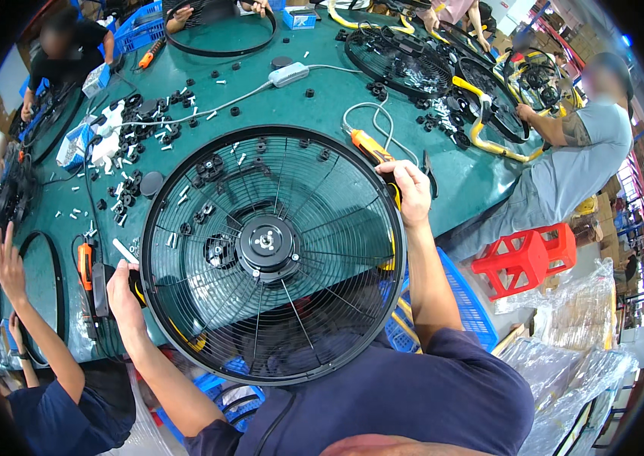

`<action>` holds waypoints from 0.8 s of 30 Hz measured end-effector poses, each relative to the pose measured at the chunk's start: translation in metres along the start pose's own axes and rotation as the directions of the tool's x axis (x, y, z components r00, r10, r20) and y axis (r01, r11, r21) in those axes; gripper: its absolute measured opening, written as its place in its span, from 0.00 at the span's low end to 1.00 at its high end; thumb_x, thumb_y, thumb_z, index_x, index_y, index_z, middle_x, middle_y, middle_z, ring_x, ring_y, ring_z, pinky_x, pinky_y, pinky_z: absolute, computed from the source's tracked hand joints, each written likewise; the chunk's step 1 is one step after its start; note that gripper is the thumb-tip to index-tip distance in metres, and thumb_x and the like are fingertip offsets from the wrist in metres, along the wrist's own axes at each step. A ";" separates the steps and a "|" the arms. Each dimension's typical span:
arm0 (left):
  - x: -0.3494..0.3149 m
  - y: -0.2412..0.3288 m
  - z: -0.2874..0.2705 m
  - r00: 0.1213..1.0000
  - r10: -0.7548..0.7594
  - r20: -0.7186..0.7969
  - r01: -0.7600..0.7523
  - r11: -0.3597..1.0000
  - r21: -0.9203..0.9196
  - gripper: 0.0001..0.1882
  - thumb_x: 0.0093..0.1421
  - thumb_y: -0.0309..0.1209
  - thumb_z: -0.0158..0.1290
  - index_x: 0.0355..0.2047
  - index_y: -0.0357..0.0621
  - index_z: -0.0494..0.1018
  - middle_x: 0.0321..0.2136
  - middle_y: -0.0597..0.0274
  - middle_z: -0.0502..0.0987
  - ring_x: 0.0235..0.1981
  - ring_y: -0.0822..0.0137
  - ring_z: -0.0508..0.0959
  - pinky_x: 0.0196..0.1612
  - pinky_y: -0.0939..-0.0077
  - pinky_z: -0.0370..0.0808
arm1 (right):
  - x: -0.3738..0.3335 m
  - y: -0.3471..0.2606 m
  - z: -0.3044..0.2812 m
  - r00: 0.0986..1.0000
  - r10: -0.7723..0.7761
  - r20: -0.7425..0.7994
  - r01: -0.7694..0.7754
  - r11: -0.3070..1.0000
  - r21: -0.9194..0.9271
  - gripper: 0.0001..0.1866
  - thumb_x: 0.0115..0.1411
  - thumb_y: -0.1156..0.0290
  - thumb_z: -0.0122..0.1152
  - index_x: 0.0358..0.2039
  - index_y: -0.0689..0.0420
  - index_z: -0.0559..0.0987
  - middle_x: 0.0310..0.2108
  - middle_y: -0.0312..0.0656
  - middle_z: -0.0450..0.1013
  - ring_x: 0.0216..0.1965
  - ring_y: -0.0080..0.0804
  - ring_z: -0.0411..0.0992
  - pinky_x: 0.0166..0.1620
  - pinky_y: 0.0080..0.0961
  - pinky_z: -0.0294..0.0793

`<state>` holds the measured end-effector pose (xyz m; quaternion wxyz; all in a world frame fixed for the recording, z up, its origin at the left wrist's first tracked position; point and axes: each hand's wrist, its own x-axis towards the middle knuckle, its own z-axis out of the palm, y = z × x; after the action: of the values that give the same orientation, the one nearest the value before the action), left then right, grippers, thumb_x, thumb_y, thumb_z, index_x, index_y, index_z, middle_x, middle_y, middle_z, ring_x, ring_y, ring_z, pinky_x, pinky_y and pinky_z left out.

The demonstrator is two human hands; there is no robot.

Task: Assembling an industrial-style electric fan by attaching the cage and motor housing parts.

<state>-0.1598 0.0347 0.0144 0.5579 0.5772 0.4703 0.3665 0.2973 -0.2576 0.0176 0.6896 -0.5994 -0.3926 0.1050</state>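
Observation:
A large round black fan guard (322,304) with a motor (267,239) at its centre is held up before me over the near table edge. My left hand (126,300) is closed on its left rim, beside a yellow part. My right hand (409,190) grips the rim at the upper right, also by a yellow part. No fan blades show through the wire rings. Just beyond my right hand lies an orange power screwdriver (368,144) with a cord. A white stick-like piece (124,251) is next to my left hand.
Black knobs and screws lie scattered on the green table (322,102). Another orange screwdriver (85,266) lies at left, near a co-worker's raised hand (9,262). A co-worker (588,144) handles fan parts at right. Red stools (515,262) and a blue crate (466,296) stand right.

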 end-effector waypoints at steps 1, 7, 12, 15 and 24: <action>0.000 -0.002 -0.002 0.999 0.016 0.038 -0.016 1.000 0.004 0.22 0.74 0.44 0.44 0.33 0.39 0.77 0.22 0.64 0.77 0.20 0.74 0.74 0.25 0.78 0.70 | 0.000 -0.001 0.000 1.000 -0.010 -0.009 0.010 1.000 -0.003 0.15 0.70 0.67 0.51 0.39 0.66 0.81 0.37 0.40 0.80 0.39 0.22 0.73 0.48 0.21 0.70; -0.002 -0.019 -0.006 0.958 0.284 0.040 -0.287 0.952 0.105 0.22 0.74 0.40 0.40 0.33 0.34 0.74 0.27 0.67 0.73 0.31 0.76 0.70 0.38 0.79 0.65 | 0.000 -0.002 0.001 1.000 -0.027 -0.005 0.027 1.000 -0.010 0.15 0.69 0.69 0.52 0.39 0.67 0.82 0.37 0.41 0.80 0.40 0.23 0.74 0.49 0.21 0.70; -0.004 -0.024 0.000 0.865 0.501 0.045 -0.502 0.858 0.103 0.22 0.74 0.38 0.37 0.34 0.32 0.73 0.32 0.63 0.74 0.36 0.72 0.70 0.44 0.77 0.64 | 0.000 0.001 0.001 0.999 -0.029 -0.016 0.029 0.999 0.030 0.14 0.69 0.69 0.52 0.39 0.67 0.82 0.37 0.40 0.80 0.39 0.23 0.73 0.48 0.21 0.69; -0.006 -0.019 -0.001 0.875 0.480 0.066 -0.484 0.869 0.101 0.21 0.74 0.38 0.38 0.35 0.32 0.74 0.33 0.63 0.75 0.37 0.71 0.71 0.46 0.76 0.66 | -0.001 0.001 -0.002 1.000 -0.014 -0.008 0.014 1.000 -0.006 0.14 0.69 0.69 0.52 0.39 0.66 0.82 0.36 0.39 0.80 0.39 0.22 0.73 0.48 0.21 0.69; -0.005 0.026 -0.001 0.969 0.247 -0.016 -0.233 0.935 0.268 0.15 0.70 0.33 0.50 0.48 0.31 0.75 0.41 0.63 0.77 0.43 0.73 0.73 0.51 0.77 0.69 | 0.018 -0.037 -0.023 0.931 -0.139 0.337 0.191 0.973 -0.127 0.22 0.65 0.61 0.51 0.45 0.68 0.81 0.50 0.50 0.79 0.55 0.39 0.75 0.63 0.33 0.66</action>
<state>-0.1584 0.0321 0.0406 0.4153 0.6903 0.4546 0.3799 0.3128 -0.2734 0.0589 0.5721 -0.5912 -0.5572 0.1129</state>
